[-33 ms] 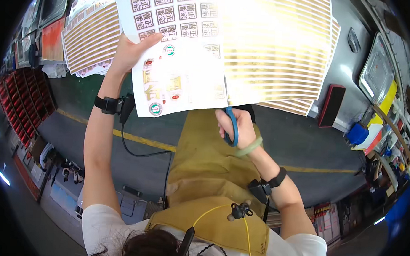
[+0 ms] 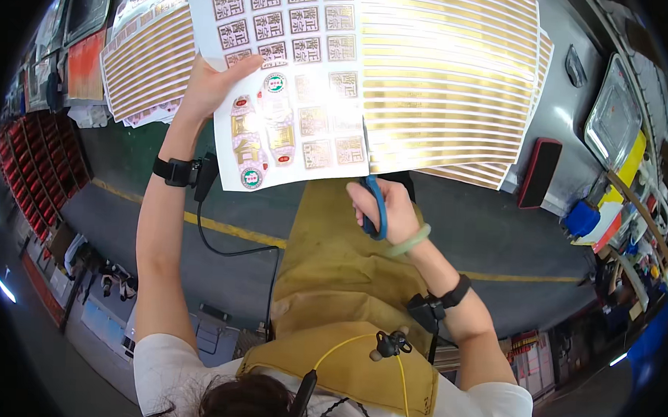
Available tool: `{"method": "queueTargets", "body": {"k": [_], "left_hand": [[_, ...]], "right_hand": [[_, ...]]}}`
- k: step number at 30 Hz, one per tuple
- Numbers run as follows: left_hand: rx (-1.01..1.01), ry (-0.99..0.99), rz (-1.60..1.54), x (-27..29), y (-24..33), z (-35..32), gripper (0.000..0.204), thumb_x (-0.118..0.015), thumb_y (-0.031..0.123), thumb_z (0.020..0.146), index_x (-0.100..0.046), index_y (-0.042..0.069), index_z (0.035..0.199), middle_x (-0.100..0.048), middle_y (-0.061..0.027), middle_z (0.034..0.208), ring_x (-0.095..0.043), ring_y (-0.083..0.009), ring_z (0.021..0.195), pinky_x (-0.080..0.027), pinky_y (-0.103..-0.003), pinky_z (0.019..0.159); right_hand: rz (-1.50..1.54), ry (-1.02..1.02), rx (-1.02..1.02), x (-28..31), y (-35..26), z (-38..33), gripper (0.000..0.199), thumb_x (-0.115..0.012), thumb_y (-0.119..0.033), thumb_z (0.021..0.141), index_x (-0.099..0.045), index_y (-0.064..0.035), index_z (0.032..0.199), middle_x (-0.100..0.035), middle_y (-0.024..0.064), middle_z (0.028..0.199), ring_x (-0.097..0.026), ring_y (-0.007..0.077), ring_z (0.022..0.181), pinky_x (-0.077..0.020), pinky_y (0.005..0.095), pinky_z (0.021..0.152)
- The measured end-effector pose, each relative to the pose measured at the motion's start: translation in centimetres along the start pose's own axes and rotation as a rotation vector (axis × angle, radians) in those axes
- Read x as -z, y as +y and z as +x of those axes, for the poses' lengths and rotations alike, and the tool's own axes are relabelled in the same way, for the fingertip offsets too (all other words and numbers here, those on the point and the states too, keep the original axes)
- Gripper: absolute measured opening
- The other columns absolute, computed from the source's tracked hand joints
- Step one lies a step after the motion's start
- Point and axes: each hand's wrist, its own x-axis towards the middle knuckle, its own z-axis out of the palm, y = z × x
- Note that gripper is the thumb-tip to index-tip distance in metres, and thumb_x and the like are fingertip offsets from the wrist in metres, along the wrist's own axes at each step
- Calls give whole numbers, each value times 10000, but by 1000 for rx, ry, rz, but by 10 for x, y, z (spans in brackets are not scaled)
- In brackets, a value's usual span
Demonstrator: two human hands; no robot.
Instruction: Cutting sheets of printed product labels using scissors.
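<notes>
The person's left hand (image 2: 211, 90) is pinching a printed sheet (image 2: 310, 81) beyond the apron (image 2: 314, 237) while the right hand (image 2: 399, 215) is gripping blue-handled scissors (image 2: 382, 214) at its near edge, taut paper likely favouring straight cuts.

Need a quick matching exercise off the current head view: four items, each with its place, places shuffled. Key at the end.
Items:
1. blue-handled scissors
2. printed sheet
3. pale green bangle
4. red-edged dark slab

Places:
A. on the grey table, right of the sheets
B. in the right hand
C. around the right wrist
D. gripped near its left edge by the left hand

Pairs: 1-B, 2-D, 3-C, 4-A
</notes>
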Motion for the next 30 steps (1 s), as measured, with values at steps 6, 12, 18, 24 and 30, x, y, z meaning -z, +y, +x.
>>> {"method": "queueTargets", "body": {"k": [6, 12, 18, 24, 30], "left_hand": [[-41, 2, 82, 5, 1, -2, 244, -698, 43, 835, -653, -22, 1066, -694, -95, 1001, -661, -136, 859, -546, -282, 723], [142, -42, -86, 3, -2, -11, 279, -701, 77, 842, -642, -3, 1103, -687, -96, 1034, -659, -144, 882, -544, -286, 747], [243, -51, -174, 6, -4, -23, 334, -685, 76, 851, -606, -18, 1161, -674, -124, 1072, -661, -171, 918, -555, -297, 749], [148, -3, -58, 4, 14, -28, 319, -682, 65, 851, -607, -25, 1148, -677, -115, 1055, -661, -160, 896, -553, -286, 737], [171, 8, -102, 2, 16, -32, 299, -683, 65, 848, -617, -23, 1127, -678, -109, 1045, -658, -154, 881, -545, -286, 740]], "right_hand": [[-195, -408, -90, 36, -50, -7, 349, -621, -362, 890, -613, -18, 831, -651, 55, 737, -598, 111, 619, -450, 224, 544], [-393, -447, -8, 56, -56, 19, 266, -602, -245, 853, -651, 13, 810, -669, 65, 738, -625, 120, 642, -506, 263, 606], [-51, -484, 140, 30, -43, 17, 344, -585, -330, 927, -621, 12, 915, -629, 56, 748, -609, 130, 737, -490, 276, 698], [-42, -331, -72, 18, -51, 6, 433, -536, -381, 962, -612, 38, 1040, -581, 42, 770, -548, 108, 666, -468, 261, 626], [-58, -157, -29, 8, -41, -4, 363, -593, -347, 934, -640, 8, 880, -578, 27, 643, -530, 74, 560, -430, 229, 512]]}}
